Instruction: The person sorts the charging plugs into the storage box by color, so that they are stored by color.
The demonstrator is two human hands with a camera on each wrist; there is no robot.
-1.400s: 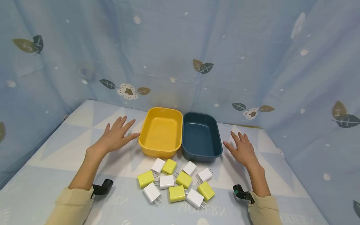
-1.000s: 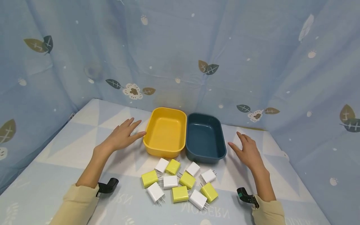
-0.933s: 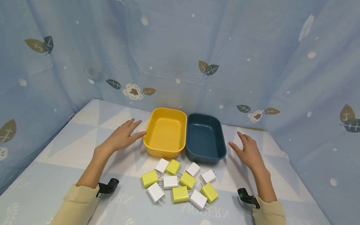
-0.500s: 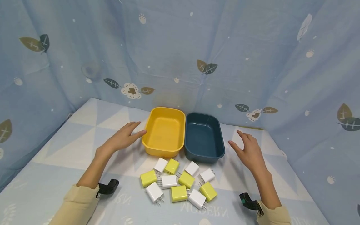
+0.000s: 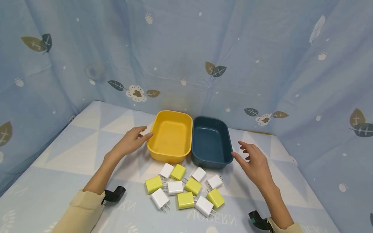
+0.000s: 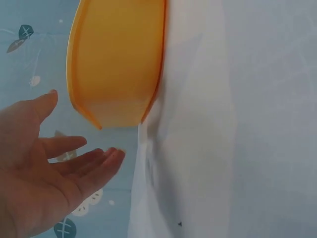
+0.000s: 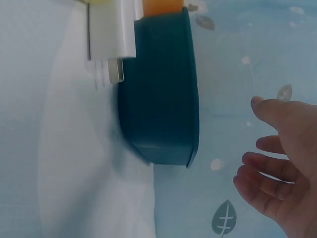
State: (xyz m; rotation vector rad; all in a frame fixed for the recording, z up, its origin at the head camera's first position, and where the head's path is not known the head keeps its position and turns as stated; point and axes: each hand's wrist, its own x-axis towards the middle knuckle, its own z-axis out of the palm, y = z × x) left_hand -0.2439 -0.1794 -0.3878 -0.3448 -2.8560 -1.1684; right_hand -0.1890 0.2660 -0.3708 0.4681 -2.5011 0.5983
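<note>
My left hand (image 5: 130,141) hovers at the left side of a yellow bin (image 5: 170,136), fingers relaxed and holding nothing. In the left wrist view a gap shows between that hand (image 6: 54,173) and the bin. My right hand (image 5: 254,163) is at the right side of a dark blue bin (image 5: 212,142), its fingers loosely bent around nothing. The right wrist view has this hand (image 7: 282,163) apart from the blue bin (image 7: 161,94). In front of the bins lie several charger plugs, some white (image 5: 175,187), some yellow-green (image 5: 185,200). Both bins hold nothing.
The bins stand side by side near the back of a table under a patterned cloth (image 5: 73,171). A blue printed curtain (image 5: 175,48) hangs behind and on both sides. Each wrist wears a black camera mount (image 5: 115,194).
My right hand has moved left and slightly nearer, toward the blue bin, its fingers bending more. My left hand has shifted slightly to the right. The plugs and bins have stayed put.
</note>
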